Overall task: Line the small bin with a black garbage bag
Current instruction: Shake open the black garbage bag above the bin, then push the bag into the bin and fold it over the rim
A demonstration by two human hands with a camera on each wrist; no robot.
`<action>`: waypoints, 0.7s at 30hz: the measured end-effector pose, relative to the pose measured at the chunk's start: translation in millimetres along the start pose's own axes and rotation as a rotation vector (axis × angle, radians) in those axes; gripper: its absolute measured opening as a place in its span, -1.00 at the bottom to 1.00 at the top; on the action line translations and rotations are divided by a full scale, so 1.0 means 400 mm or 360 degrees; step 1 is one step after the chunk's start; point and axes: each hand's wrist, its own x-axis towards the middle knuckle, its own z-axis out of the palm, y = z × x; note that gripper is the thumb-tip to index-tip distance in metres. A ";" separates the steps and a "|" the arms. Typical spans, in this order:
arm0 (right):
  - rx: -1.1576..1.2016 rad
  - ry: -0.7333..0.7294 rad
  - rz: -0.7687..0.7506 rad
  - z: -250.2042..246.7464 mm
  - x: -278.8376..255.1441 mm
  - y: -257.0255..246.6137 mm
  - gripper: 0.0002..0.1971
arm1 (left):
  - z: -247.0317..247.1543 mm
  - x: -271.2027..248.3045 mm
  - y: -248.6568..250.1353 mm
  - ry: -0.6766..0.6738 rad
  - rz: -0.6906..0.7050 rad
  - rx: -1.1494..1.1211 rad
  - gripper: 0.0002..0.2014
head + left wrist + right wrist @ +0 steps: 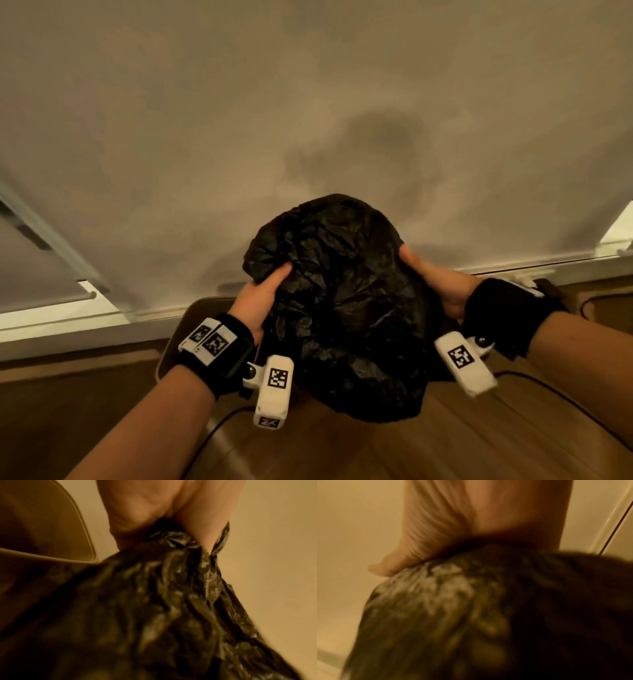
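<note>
A crumpled black garbage bag billows up between my two hands, in front of a pale wall. My left hand pinches the bag's left edge, thumb on the near side; the left wrist view shows the black garbage bag bunched under the fingers. My right hand grips the bag's right edge, and the black garbage bag fills the right wrist view below the thumb. The small tan bin stands beneath the bag, mostly hidden; the small tan bin's rim shows in the left wrist view.
A pale wall with a white baseboard stands just behind the bin. The floor is brown wood. Black cables run across it at right and near my left forearm. A window frame shows at far left.
</note>
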 end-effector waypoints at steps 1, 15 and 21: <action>0.0004 -0.0033 -0.0056 0.021 0.008 -0.009 -0.20 | 0.005 0.001 -0.002 0.0036 0.0007 0.0061 -0.40; -0.0328 0.0840 -0.0414 -0.114 0.035 -0.154 -0.81 | -0.064 -0.041 0.114 0.0195 0.0660 0.0379 -0.53; -0.0361 0.0602 -0.0534 -0.106 0.045 -0.276 -0.75 | 0.002 -0.095 0.230 -0.0251 0.1161 0.0562 -0.70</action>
